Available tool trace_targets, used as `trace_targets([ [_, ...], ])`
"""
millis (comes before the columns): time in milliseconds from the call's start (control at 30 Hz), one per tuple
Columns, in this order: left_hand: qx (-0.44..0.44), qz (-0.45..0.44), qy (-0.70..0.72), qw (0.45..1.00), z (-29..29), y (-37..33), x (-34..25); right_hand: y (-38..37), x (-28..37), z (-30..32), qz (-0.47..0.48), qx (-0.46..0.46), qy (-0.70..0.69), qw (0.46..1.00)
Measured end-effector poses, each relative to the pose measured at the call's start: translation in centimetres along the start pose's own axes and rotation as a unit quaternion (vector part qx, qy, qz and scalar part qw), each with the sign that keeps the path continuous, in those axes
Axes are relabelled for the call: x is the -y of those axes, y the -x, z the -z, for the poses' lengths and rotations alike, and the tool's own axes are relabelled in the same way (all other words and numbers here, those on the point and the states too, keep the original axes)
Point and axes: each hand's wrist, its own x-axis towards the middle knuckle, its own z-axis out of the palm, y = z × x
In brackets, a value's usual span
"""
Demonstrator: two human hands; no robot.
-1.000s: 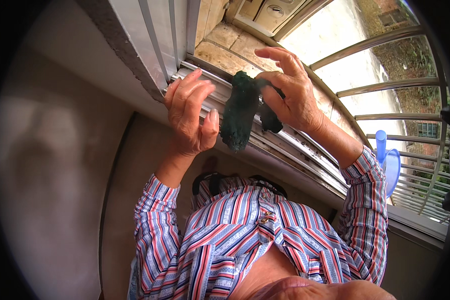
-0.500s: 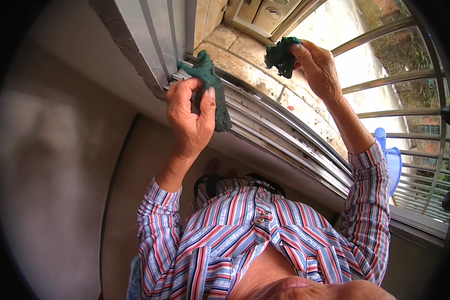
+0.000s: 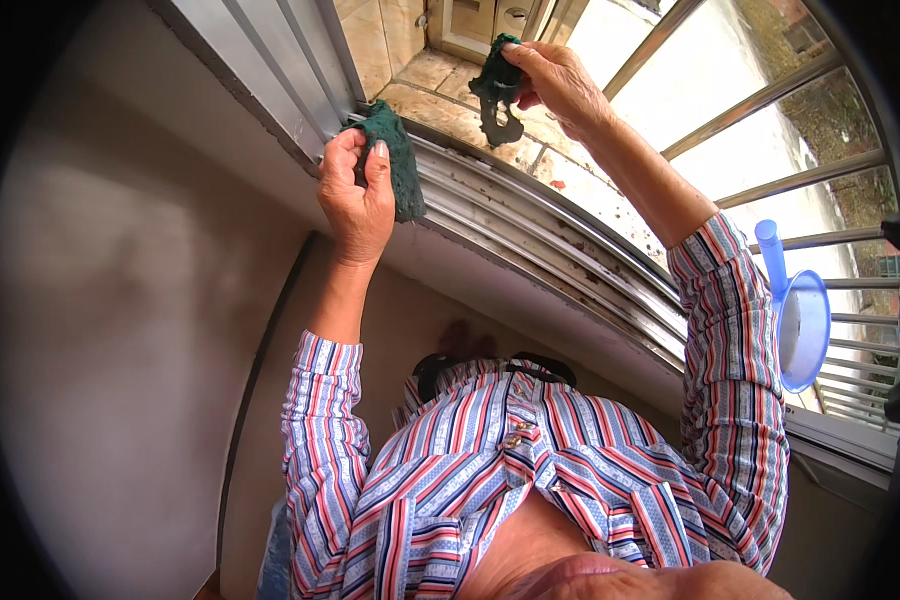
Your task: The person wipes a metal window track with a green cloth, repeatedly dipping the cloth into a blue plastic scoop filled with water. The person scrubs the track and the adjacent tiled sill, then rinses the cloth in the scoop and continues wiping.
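Observation:
My left hand (image 3: 356, 208) pinches a thick dark green scouring pad (image 3: 398, 165) between thumb and fingers. The pad lies at the left end of the metal window track (image 3: 530, 222), close to the grey window frame (image 3: 288, 85). Farther out, my right hand (image 3: 562, 84) holds up a ragged green scouring pad piece (image 3: 492, 78) by its top. This piece is torn, with a hole near its lower end, and hangs above the tiled ledge (image 3: 420, 108). Dark dirt specks lie along the track grooves.
Metal window bars (image 3: 760, 105) cross the opening at the right. A blue plastic dipper (image 3: 805, 330) stands beside my right sleeve, near the bars. Beige cabinetry (image 3: 470, 25) is beyond the ledge. A plain wall (image 3: 140, 330) rises at the left.
My right hand has moved left and farther out with the ragged piece, which now hangs longer. My left hand's pad sits slightly farther left. The view has shifted, showing more of the blue dipper.

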Motion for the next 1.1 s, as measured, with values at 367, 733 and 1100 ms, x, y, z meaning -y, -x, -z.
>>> trace_targets([
  [367,0.058,0.053,0.125,0.989,-3.5,-2.8,2.6,-4.4,0.1,-0.3,0.193,-0.096,0.213,0.953],
  [733,0.111,-0.114,0.012,0.987,-2.2,0.6,2.2,-2.4,0.1,-2.4,0.251,0.058,0.34,0.904],
  [1100,0.118,-0.204,0.003,0.972,-1.6,-0.4,2.0,-1.7,0.8,-3.7,0.293,0.126,0.413,0.853],
])
